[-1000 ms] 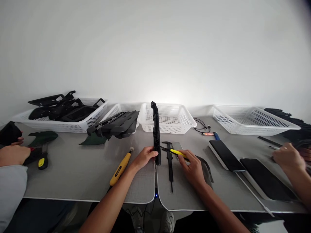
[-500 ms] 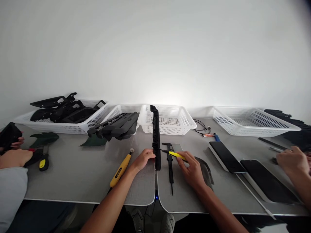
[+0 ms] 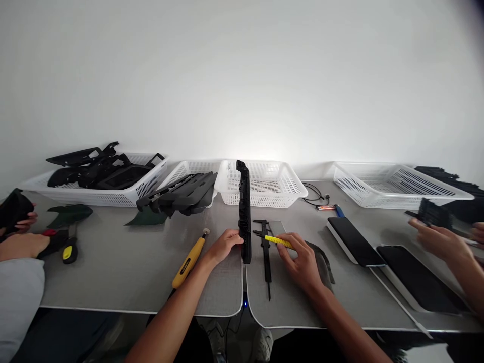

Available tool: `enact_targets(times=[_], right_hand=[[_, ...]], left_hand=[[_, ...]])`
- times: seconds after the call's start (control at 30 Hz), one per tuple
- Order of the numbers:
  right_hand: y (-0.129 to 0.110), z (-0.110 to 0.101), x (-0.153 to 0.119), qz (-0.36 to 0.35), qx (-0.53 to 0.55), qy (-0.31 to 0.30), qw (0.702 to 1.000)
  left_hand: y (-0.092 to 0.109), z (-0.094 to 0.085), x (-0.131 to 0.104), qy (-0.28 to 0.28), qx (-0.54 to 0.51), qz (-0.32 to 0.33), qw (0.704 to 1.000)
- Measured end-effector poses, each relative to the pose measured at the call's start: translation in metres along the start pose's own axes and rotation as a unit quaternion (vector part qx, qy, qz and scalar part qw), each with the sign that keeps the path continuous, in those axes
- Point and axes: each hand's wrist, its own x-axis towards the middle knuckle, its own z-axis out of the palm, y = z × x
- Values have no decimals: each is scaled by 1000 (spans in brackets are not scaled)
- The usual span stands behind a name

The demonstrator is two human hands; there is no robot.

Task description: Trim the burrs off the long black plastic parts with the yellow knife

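Note:
My left hand pinches a long black plastic part near its lower end and holds it upright over the gap between the tables. Its upper end is bent to one side. In my closed right hand is a slim yellow-handled deburring tool, its thin dark tip pointing left at the part. Whether the tip touches the part I cannot tell. Just below the tool lies a black caliper. A dark cloth-like piece shows behind my right hand. Beside my left forearm rests a yellow rotary-type tool.
White baskets line the wall; one is piled with black parts. Grey-black panels overhang another. Two black-topped slabs lie at right. A co-worker's hands hold a black piece there; another person's hands work at left.
My hands and the black part have barely shifted. At right, the co-worker's hand has opened out and now holds up a black piece.

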Motion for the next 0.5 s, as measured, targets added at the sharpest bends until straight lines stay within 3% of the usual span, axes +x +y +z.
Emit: enact_targets(times=[0.5], right_hand=[[-4, -4, 0, -12, 14, -9, 1000]], left_hand=[[-4, 2, 6, 1, -129, 18, 991]])
